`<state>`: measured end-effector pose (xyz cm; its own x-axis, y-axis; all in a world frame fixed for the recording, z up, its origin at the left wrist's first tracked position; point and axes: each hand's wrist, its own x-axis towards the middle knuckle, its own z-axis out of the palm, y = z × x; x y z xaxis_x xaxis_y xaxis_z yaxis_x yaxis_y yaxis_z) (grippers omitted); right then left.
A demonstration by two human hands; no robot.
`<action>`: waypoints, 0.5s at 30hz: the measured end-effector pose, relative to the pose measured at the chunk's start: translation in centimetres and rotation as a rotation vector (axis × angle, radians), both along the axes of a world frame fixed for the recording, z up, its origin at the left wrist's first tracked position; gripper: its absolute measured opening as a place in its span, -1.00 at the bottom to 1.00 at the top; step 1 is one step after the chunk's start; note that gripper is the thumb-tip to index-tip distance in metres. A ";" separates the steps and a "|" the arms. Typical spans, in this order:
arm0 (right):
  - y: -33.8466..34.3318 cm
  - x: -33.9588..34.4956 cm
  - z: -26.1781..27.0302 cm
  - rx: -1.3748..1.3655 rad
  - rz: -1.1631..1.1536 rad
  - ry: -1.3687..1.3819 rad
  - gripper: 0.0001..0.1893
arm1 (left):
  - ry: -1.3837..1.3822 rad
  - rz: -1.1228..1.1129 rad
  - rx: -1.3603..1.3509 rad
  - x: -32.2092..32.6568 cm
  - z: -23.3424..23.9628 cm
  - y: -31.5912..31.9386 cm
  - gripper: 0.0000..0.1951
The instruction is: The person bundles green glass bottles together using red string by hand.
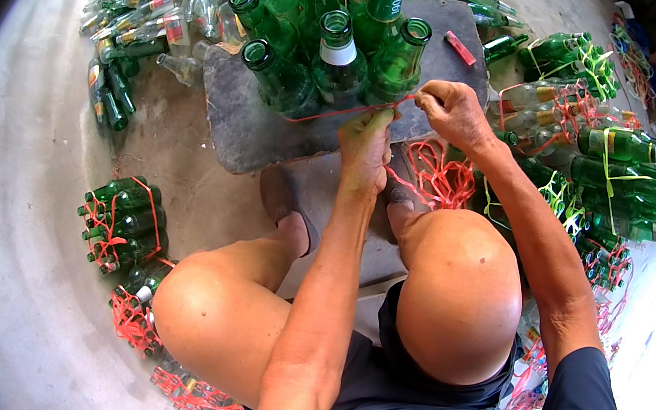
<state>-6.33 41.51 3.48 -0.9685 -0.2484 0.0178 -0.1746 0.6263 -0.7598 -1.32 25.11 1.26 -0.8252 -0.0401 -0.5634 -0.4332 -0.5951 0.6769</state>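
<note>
Several green glass bottles (340, 68) stand upright in a close group on a dark, worn board (236, 132). Red plastic twine (342, 115) runs around the near side of the group, low down. My left hand (367, 140) is closed on the twine just in front of the bottles. To its right, my right hand (452, 112) pinches the twine and holds it taut. A loose heap of red twine (445, 175) hangs or lies below my hands, beside my shoe. On the board's far right part lies a red lighter (459, 48).
A large pile of loose glass bottles (174, 0) lies beyond the board to the left. Bottle bundles tied with yellow-green and red twine (623, 168) are stacked at the right. Another red-tied bundle (126, 218) sits on the floor at the left, near my knee.
</note>
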 end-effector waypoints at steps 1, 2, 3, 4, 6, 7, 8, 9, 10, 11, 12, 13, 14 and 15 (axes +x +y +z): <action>0.0 0.1 0.2 -0.008 0.001 0.000 -0.81 | 0.007 0.014 0.002 0.0 0.0 0.1 -0.85; 0.0 -0.1 0.3 -0.007 0.010 0.013 -0.81 | 0.014 0.023 -0.003 -0.2 -0.1 0.1 -0.85; 0.1 -0.1 0.1 -0.009 0.019 0.021 -0.81 | 0.016 0.031 -0.010 -0.4 -0.3 -0.1 -0.85; 0.2 -0.1 0.0 -0.011 0.028 0.029 -0.81 | 0.019 0.038 -0.016 -0.4 -0.5 -0.2 -0.85; 0.3 -0.3 -0.5 -0.050 0.025 -0.015 -0.80 | 0.011 0.042 -0.024 -0.4 -0.6 -0.4 -0.86; 0.3 -0.4 -0.7 -0.070 0.022 -0.035 -0.80 | 0.009 0.043 -0.027 -0.4 -0.5 -0.4 -0.86; 0.4 -0.6 -1.0 -0.068 0.014 -0.080 -0.80 | 0.001 0.055 -0.035 -0.4 -0.4 -0.2 -0.86; 0.4 -0.9 -1.2 -0.067 0.007 -0.122 -0.80 | -0.004 0.068 -0.044 -0.4 -0.4 0.1 -0.87; 0.3 -1.0 -1.4 -0.067 0.000 -0.165 -0.81 | -0.008 0.081 -0.054 -0.4 -0.3 0.2 -0.87; 0.2 -0.7 -1.7 -0.078 -0.022 -0.163 -0.80 | -0.019 0.071 -0.050 -0.2 -0.3 0.1 -0.87; 0.1 -0.1 -1.9 -0.087 -0.043 -0.158 -0.80 | -0.026 0.063 -0.043 0.0 -0.2 0.1 -0.88; 0.1 0.3 -2.1 -0.095 -0.064 -0.153 -0.80 | -0.032 0.054 -0.036 0.0 -0.2 0.1 -0.89; 0.1 0.3 -2.2 -0.075 -0.075 -0.118 -0.79 | -0.040 0.046 0.006 -0.2 -0.2 0.0 -0.87; -0.1 0.6 -2.3 -0.142 -0.104 -0.129 -0.79 | -0.052 0.037 0.044 -0.1 -0.4 -0.3 -0.86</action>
